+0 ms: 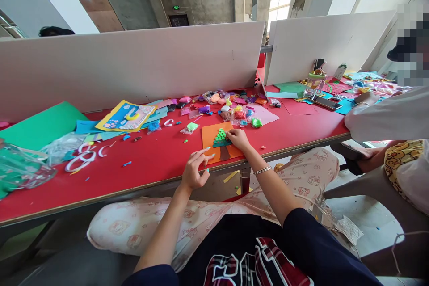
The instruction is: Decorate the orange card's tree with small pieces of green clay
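Observation:
An orange sheet (pixel 208 135) lies at the table's front edge. On it is a tree picture with a crown of small bright green clay balls (pixel 220 136), a dark teal band below and a brown trunk (pixel 225 153). My right hand (pixel 238 138) rests at the crown's right side, its fingers bent together and pointing at the green balls; whatever is between the fingertips is hidden. My left hand (pixel 197 167) is at the sheet's lower left corner, fingers apart, with nothing visible in it. A small bag of light green clay (pixel 191 127) lies just beyond the sheet's left side.
Several coloured clay packets (pixel 239 114) are heaped behind the sheet, beside a pink sheet (pixel 268 114). Leftward lie a yellow-framed card (pixel 125 116), white tape loops (pixel 80 161) and a clear jar (pixel 25 167). A white partition (pixel 134 62) stands behind. At right, a person's sleeve (pixel 385 114) reaches over the red table (pixel 161 154).

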`<state>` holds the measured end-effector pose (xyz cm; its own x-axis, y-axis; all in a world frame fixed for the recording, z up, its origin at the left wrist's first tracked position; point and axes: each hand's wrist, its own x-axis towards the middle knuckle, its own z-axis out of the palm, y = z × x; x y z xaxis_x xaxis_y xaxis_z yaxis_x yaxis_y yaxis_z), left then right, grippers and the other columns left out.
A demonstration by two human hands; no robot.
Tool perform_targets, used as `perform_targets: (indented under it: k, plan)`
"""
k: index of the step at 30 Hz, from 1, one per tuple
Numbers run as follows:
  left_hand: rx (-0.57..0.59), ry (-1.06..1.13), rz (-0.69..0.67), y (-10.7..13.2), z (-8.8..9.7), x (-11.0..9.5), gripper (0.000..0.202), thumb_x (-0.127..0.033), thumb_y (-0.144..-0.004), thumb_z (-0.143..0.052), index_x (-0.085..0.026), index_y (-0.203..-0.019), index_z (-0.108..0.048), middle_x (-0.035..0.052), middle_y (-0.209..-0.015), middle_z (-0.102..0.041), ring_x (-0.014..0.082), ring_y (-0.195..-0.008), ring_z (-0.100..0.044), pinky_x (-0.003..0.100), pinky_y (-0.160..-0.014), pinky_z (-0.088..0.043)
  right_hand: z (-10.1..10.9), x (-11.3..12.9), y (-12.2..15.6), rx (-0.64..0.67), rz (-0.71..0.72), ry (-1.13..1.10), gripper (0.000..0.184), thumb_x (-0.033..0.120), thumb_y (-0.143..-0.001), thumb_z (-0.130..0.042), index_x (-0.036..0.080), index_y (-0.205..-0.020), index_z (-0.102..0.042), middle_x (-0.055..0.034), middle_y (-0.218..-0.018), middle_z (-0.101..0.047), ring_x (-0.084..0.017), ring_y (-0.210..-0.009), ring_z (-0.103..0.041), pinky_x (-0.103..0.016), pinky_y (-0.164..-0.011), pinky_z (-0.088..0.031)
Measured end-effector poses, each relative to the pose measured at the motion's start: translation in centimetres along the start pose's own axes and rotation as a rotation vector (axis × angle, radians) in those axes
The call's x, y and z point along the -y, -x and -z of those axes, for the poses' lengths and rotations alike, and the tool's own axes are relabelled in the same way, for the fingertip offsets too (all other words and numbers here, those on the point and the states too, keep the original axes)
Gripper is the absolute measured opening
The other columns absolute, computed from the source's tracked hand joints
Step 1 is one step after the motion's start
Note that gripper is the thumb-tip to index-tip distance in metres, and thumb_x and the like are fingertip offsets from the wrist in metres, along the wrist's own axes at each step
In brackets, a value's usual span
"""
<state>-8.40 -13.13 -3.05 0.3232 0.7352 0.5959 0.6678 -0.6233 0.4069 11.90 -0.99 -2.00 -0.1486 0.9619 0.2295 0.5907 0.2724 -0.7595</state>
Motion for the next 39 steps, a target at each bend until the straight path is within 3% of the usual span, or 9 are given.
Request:
perform_targets:
  k: [3,14,19,25,29,32,34,39]
  plan:
    - [-0.017,0.034,-0.010,0.0,0.3,0.1,0.014,-0.020,-0.064,-0.045,-0.025,-0.073,-0.036,0.0100,-0.108,-0.072,0.0298,-0.129,-0.049,0.046,-0.098,-0.042,0.0,0.0,0.0,0.005,-0.002,0.001,0.033,0.036,-0.085,-0.048,0.016,-0.061,-0.059,-0.0029,-0.060,-0.059,-0.012,-0.055,-0.046,-0.025,-0.052,-0.027]
    - [0.017,-0.043,-0.029,0.0,-0.3,0.1,0.014,-0.019,-0.060,-0.047,-0.025,-0.070,-0.038,0.0086,-0.090,-0.072,0.0324,-0.117,-0.058,0.046,-0.092,-0.043,-0.1,-0.1,0.0,-0.008,-0.003,-0.003,0.033,0.037,-0.085,-0.049,0.015,-0.064,-0.063,-0.0045,-0.064,-0.063,-0.013,-0.059,-0.051,-0.025,-0.055,-0.030]
    - [0.006,-0.030,-0.029,0.0,-0.1,0.1,0.015,-0.019,-0.062,-0.046,-0.025,-0.072,-0.037,0.0095,-0.098,-0.072,0.0321,-0.121,-0.055,0.047,-0.094,-0.042,0.0,0.0,-0.1,0.006,-0.009,0.003,0.033,0.036,-0.085,-0.049,0.015,-0.064,-0.062,-0.0038,-0.062,-0.062,-0.013,-0.057,-0.050,-0.025,-0.054,-0.030]
    - [-0.008,-0.084,-0.078,0.3,-0.6,0.1,0.013,-0.018,-0.063,-0.047,-0.025,-0.069,-0.038,0.0094,-0.092,-0.071,0.0326,-0.117,-0.058,0.049,-0.094,-0.042,-0.1,-0.1,-0.1,-0.013,0.004,0.000,0.032,0.036,-0.085,-0.049,0.015,-0.063,-0.061,-0.0035,-0.061,-0.061,-0.012,-0.058,-0.049,-0.024,-0.054,-0.030]
    - [-0.044,-0.084,-0.103,0.2,-0.5,0.3,0.014,-0.018,-0.066,-0.047,-0.024,-0.071,-0.036,0.0098,-0.108,-0.069,0.0315,-0.123,-0.053,0.049,-0.096,-0.043,-0.2,-0.3,-0.1,-0.015,0.031,-0.015,0.035,0.038,-0.084,-0.049,0.015,-0.061,-0.060,-0.0020,-0.057,-0.056,-0.011,-0.055,-0.044,-0.024,-0.053,-0.028]
    - [-0.156,-0.102,-0.061,-1.3,-0.5,0.8,0.011,-0.020,-0.074,-0.050,-0.023,-0.072,-0.040,0.0111,-0.123,-0.062,0.0295,-0.126,-0.050,0.047,-0.100,-0.043,-0.3,-0.3,-0.1,0.010,0.100,-0.093,0.036,0.040,-0.083,-0.049,0.014,-0.062,-0.059,-0.0007,-0.057,-0.053,-0.010,-0.056,-0.040,-0.024,-0.054,-0.028]
    - [-0.209,-0.153,-0.022,-3.2,-0.7,1.2,0.005,-0.022,-0.080,-0.052,-0.022,-0.077,-0.048,0.0106,-0.121,-0.062,0.0272,-0.118,-0.055,0.045,-0.100,-0.044,-0.3,-0.3,-0.1,0.057,0.138,-0.157,0.036,0.042,-0.082,-0.050,0.014,-0.063,-0.059,0.0002,-0.057,-0.051,-0.010,-0.057,-0.039,-0.023,-0.055,-0.029]
    - [-0.143,-0.278,-0.101,-7.9,-2.5,2.9,0.018,-0.027,-0.082,-0.064,-0.021,-0.098,-0.067,0.0075,-0.101,-0.067,0.0249,-0.100,-0.059,0.041,-0.093,-0.046,-0.2,-0.1,0.0,0.137,0.186,-0.257,0.041,0.050,-0.079,-0.052,0.014,-0.060,-0.056,0.0017,-0.056,-0.044,-0.009,-0.058,-0.037,-0.023,-0.054,-0.028]
